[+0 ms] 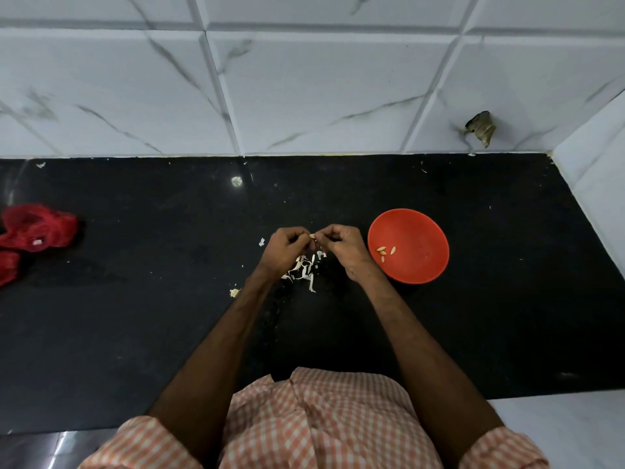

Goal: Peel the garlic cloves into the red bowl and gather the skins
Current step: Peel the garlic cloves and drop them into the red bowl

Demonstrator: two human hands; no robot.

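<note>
Clove was pinched between my left hand and right hand, fingers curled on it, over the skins; bowl stood just right. I judged peeling above that pile would keep scraps together.

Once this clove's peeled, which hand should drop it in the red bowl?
Right, probably. The right hand sits just beside the red bowl; the left hand is farther off, by the skins. Both pinch the clove.

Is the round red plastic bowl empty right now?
No: a few pale peeled garlic cloves lie inside the round red plastic bowl, toward its left side.
</note>
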